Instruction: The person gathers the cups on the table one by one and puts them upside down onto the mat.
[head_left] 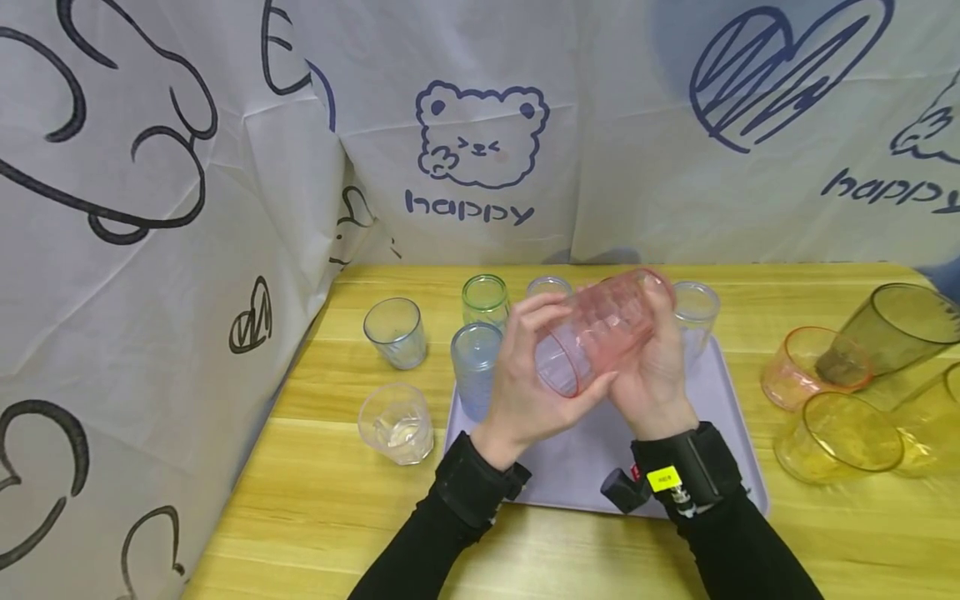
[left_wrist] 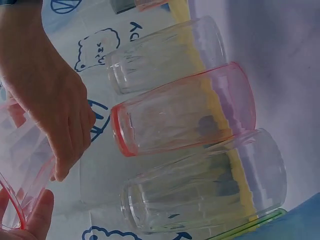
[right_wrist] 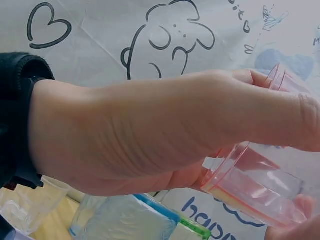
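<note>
Over the tray, both hands hold a tilted, clear pink glass tumbler (head_left: 611,325). My left hand (head_left: 521,387) grips the lower-left end, where a darker pink rim circles it. Toward the raised upper-right end, my right hand (head_left: 648,375) is wrapped around the side. The right wrist view has the right hand (right_wrist: 200,125) across its middle, with the glass (right_wrist: 255,185) partly behind it. Behind the hands, on the tray (head_left: 577,475), stand a blue glass (head_left: 474,375) and a green-rimmed glass (head_left: 485,302). The left wrist view has a red-based glass (left_wrist: 185,110) standing upside down between two clear ones.
Left of the tray are a bluish clear tumbler (head_left: 397,333) and a short faceted glass (head_left: 401,425). On the right sit an orange-pink glass (head_left: 795,375), a yellow glass (head_left: 832,442) and a grey-brown glass (head_left: 892,342) lying tilted. A printed white cloth (head_left: 637,167) hangs behind the table.
</note>
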